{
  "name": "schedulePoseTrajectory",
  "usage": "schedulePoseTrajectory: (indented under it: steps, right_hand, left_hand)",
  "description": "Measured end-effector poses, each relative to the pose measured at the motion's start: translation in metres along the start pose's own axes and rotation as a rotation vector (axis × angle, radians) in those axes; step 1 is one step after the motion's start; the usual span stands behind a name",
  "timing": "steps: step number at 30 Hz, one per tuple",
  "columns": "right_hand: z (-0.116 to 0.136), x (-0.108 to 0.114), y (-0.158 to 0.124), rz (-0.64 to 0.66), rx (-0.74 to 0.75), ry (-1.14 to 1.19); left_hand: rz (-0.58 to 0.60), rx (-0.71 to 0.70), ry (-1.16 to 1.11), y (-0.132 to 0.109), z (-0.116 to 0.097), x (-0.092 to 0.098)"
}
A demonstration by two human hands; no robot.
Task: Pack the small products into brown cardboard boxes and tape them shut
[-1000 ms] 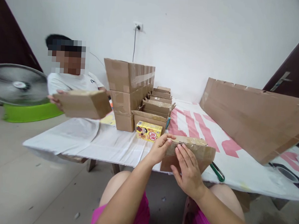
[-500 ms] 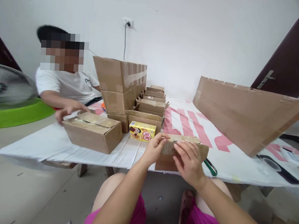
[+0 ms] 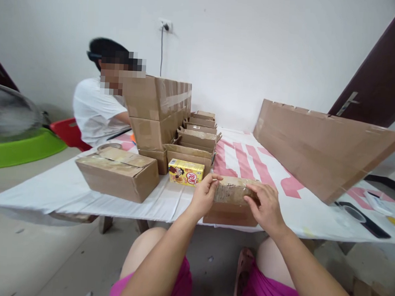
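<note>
Btwn L/R fingers [image 3: 264, 191], cardbd box [image 3: 231, 195]

Between the left hand [image 3: 204, 196] and the right hand [image 3: 263, 206], the box [image 3: 232, 214] is plain brown, its tape [image 3: 230, 193] glossy yellowish brown. Just left of the grip, a carton [image 3: 183, 173] is bright yellow with red-and-white lettering and a dark figure. Past the grip, the white cloth [image 3: 168, 206] carries pinkish-red bars. To its right, a panel [image 3: 316, 147] is plain brown. Below it, the shorts [image 3: 173, 283] are magenta, a sandal [image 3: 244, 272] dusty pink. Far left of it, a fan base [image 3: 25, 150] is lime green.
</note>
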State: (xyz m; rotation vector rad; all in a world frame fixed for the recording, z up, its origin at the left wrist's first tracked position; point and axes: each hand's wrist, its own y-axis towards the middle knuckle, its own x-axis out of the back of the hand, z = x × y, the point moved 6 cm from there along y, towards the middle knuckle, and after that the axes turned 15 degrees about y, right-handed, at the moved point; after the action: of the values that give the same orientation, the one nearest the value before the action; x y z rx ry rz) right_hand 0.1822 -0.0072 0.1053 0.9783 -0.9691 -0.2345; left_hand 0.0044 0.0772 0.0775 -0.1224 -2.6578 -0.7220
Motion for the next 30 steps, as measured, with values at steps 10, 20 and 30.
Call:
schedulePoseTrajectory:
  steps: [10, 20, 30]
  right_hand:
    - [-0.001, 0.011, 0.003, 0.135, 0.222, -0.049]
    - [-0.004, 0.008, 0.007, 0.194, 0.378, -0.143]
    - [-0.001, 0.002, 0.016, 0.210, 0.330, -0.171]
  left_hand:
    - [0.015, -0.033, 0.000, 0.002, 0.000, 0.000]
    - [0.039, 0.009, -0.048, 0.003, 0.002, -0.002]
    - [0.074, -0.002, -0.039, 0.002, -0.003, -0.003]
